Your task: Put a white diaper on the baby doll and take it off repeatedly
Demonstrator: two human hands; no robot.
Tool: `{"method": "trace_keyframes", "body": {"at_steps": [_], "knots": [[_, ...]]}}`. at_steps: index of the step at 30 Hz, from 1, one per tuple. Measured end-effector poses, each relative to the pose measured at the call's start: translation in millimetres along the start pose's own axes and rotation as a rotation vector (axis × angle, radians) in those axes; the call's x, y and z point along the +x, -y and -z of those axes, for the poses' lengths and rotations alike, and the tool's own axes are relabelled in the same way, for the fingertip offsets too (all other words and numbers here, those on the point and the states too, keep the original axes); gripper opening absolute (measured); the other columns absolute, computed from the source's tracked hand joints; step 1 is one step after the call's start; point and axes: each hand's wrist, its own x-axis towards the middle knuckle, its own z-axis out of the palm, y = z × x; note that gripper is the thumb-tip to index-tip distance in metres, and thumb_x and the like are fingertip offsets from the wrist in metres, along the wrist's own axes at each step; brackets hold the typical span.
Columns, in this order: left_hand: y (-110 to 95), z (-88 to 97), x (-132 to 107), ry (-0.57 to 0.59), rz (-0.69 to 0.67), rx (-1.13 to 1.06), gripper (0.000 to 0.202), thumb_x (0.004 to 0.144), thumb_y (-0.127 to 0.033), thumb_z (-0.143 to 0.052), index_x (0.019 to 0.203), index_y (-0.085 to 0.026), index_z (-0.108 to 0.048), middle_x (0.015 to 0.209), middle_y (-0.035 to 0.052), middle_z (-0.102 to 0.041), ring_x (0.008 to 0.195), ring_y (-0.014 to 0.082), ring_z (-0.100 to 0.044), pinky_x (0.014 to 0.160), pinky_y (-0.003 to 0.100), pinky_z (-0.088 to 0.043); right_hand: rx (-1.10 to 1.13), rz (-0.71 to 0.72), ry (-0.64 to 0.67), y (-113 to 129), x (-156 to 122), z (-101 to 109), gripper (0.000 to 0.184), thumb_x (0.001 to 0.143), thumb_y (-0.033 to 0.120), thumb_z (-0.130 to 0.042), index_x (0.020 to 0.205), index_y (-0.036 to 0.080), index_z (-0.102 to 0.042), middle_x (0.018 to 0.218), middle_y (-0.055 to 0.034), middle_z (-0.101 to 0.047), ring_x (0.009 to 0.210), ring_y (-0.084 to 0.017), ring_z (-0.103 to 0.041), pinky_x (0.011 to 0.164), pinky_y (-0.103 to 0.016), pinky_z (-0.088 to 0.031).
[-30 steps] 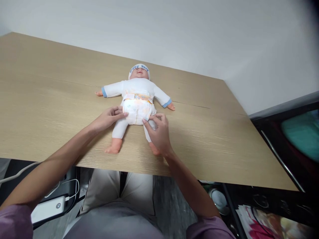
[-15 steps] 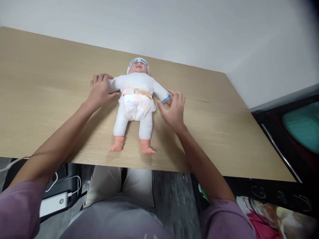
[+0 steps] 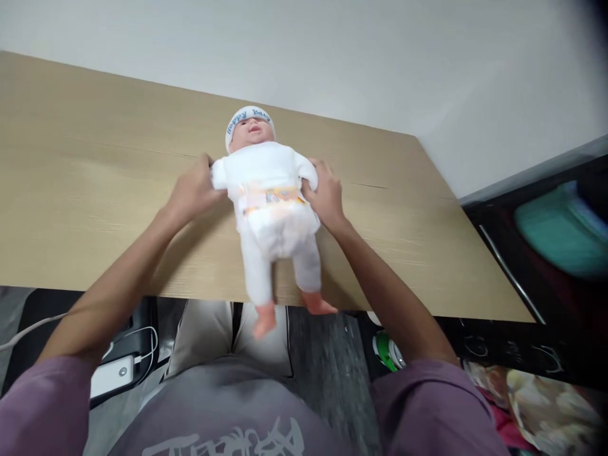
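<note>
A baby doll [image 3: 263, 164] in a white suit is held by both arms over the wooden table, tilted, with its feet reaching past the front edge. Its white hat [image 3: 249, 114] reads "Happy Baby". Around its waist sits a diaper [image 3: 280, 218] with an orange printed band. My left hand [image 3: 192, 190] is closed around the doll's arm on the left side. On the other side my right hand [image 3: 325, 193] grips the other arm, thumb in front. The doll's hands are hidden in my grasp.
The wooden table [image 3: 95, 209] meets a pale wall behind. Below its front edge lie a white power bank [image 3: 111, 377] with a cable and a green-and-white container [image 3: 389, 351]. A teal object [image 3: 563, 228] sits at the right, near bags [image 3: 546, 405].
Both hands have closed on the doll's arms. The doll has come toward me and tilted, its legs swinging right and over the table's front edge.
</note>
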Motion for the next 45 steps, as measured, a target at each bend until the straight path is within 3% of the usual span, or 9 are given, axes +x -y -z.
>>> {"method": "trace_keyframes", "body": {"at_steps": [4, 8, 11, 14, 24, 29, 32, 39, 45], "knots": [[-12, 5.1, -152, 0.029, -0.096, -0.109, 0.064, 0.093, -0.061, -0.076, 0.136, -0.020, -0.050, 0.127, 0.0188, -0.072, 0.110, 0.0421, -0.075, 0.089, 0.051, -0.060, 0.083, 0.152, 0.063, 42, -63, 70, 0.035, 0.111, 0.045, -0.057, 0.137, 0.025, -0.069, 0.126, -0.0129, -0.079, 0.118, -0.035, -0.073, 0.101, -0.049, -0.061], [2, -22.7, -313, 0.138, -0.069, -0.257, 0.058, 0.089, -0.051, -0.080, 0.137, -0.028, -0.054, 0.126, 0.0137, -0.074, 0.111, 0.0422, -0.079, 0.084, 0.054, -0.066, 0.128, 0.226, 0.264, 93, -150, 123, 0.033, 0.108, 0.036, -0.062, 0.140, 0.030, -0.072, 0.130, -0.0109, -0.079, 0.119, -0.035, -0.073, 0.103, -0.052, -0.060], [24, -49.0, -400, 0.198, 0.061, -0.311, 0.063, 0.078, -0.049, -0.086, 0.133, -0.033, -0.058, 0.113, 0.0110, -0.078, 0.098, 0.0463, -0.082, 0.072, 0.059, -0.067, 0.102, 0.184, 0.390, 128, -219, 134, 0.048, 0.104, 0.021, -0.065, 0.150, 0.036, -0.070, 0.138, -0.0097, -0.078, 0.126, -0.036, -0.072, 0.108, -0.054, -0.058], [40, -59.8, -443, 0.287, 0.176, -0.330, 0.060, 0.082, -0.050, -0.084, 0.131, -0.033, -0.055, 0.115, 0.0104, -0.081, 0.100, 0.0468, -0.085, 0.074, 0.058, -0.069, 0.128, 0.123, 0.497, 152, -274, 119, 0.053, 0.104, 0.015, -0.062, 0.152, 0.033, -0.070, 0.142, -0.0105, -0.077, 0.130, -0.036, -0.070, 0.113, -0.054, -0.055], [45, -68.4, -433, 0.448, 0.168, -0.259, 0.050, 0.094, -0.045, -0.072, 0.132, -0.025, -0.047, 0.127, 0.0111, -0.077, 0.106, 0.0364, -0.083, 0.088, 0.047, -0.064, 0.162, -0.155, 0.611, 136, -321, 32, 0.050, 0.105, 0.015, -0.066, 0.154, 0.022, -0.072, 0.145, -0.0143, -0.075, 0.135, -0.036, -0.067, 0.123, -0.054, -0.051], [47, -76.7, -436, 0.189, 0.014, -0.088, 0.062, 0.098, -0.065, -0.077, 0.134, -0.020, -0.055, 0.129, 0.0172, -0.073, 0.115, 0.0405, -0.074, 0.102, 0.058, -0.060, 0.378, -0.275, 0.511, 118, -355, 41, 0.028, 0.110, 0.032, -0.069, 0.135, 0.024, -0.079, 0.141, -0.0114, -0.078, 0.135, -0.030, -0.071, 0.123, -0.049, -0.053], [30, -74.8, -426, 0.045, -0.136, -0.131, 0.061, 0.101, -0.059, -0.080, 0.142, -0.021, -0.055, 0.141, 0.0200, -0.070, 0.130, 0.0417, -0.069, 0.112, 0.060, -0.056, 0.456, -0.347, 0.552, 120, -373, 61, 0.022, 0.110, 0.041, -0.070, 0.120, 0.023, -0.079, 0.122, -0.0089, -0.081, 0.119, -0.028, -0.076, 0.110, -0.046, -0.058], [-30, -87.6, -367, 0.425, -0.593, -0.314, 0.043, 0.119, -0.043, -0.060, 0.159, -0.025, -0.061, 0.149, 0.0134, -0.073, 0.132, 0.0324, -0.065, 0.114, 0.049, -0.048, 0.469, -0.382, 0.495, 129, -381, 66, 0.025, 0.112, 0.041, -0.062, 0.101, 0.024, -0.077, 0.103, -0.0065, -0.081, 0.101, -0.026, -0.077, 0.097, -0.041, -0.058], [-33, -102.8, -345, 0.484, -0.769, -0.277, 0.030, 0.120, -0.045, -0.060, 0.133, -0.023, -0.076, 0.135, 0.0099, -0.080, 0.116, 0.0292, -0.063, 0.104, 0.046, -0.044, 0.326, -0.460, 0.355, 99, -375, 42, 0.028, 0.109, 0.044, -0.061, 0.094, 0.024, -0.074, 0.098, -0.0103, -0.083, 0.096, -0.030, -0.078, 0.096, -0.045, -0.061]]}}
